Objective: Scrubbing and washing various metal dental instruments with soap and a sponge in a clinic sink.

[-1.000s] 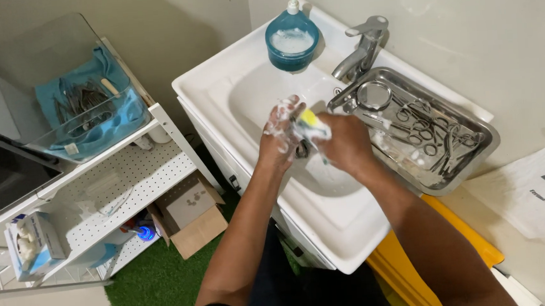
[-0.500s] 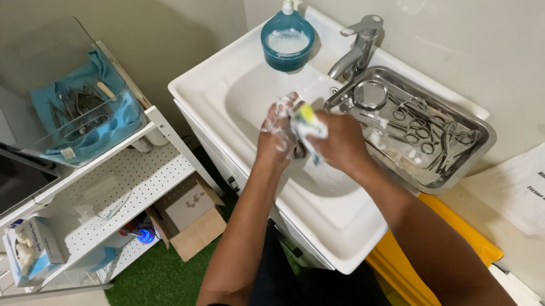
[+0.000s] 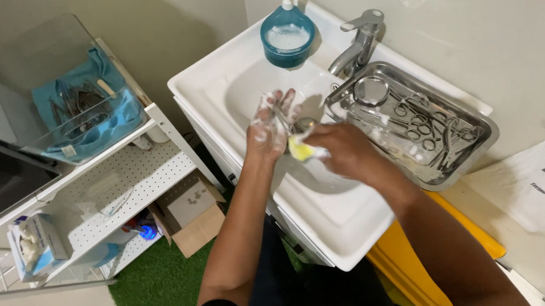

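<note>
**Soapy grip over the sink**

The left hand (image 3: 271, 129) was closed loosely around a thin metal instrument (image 3: 281, 122), its fingers coated in white foam. The right hand (image 3: 342, 150) pinched a yellow sponge (image 3: 300, 149) against that instrument, both over the basin of the white sink (image 3: 217, 81). The lather looked likely to make the steel slippery, so the instrument could slide out and drop into the basin. If it had a sharp tip, which I could not tell, a hard scrub might nick a finger. The steel tray (image 3: 474, 153) of instruments sat at the sink's edge by the right forearm; an elbow could jolt it.
</note>
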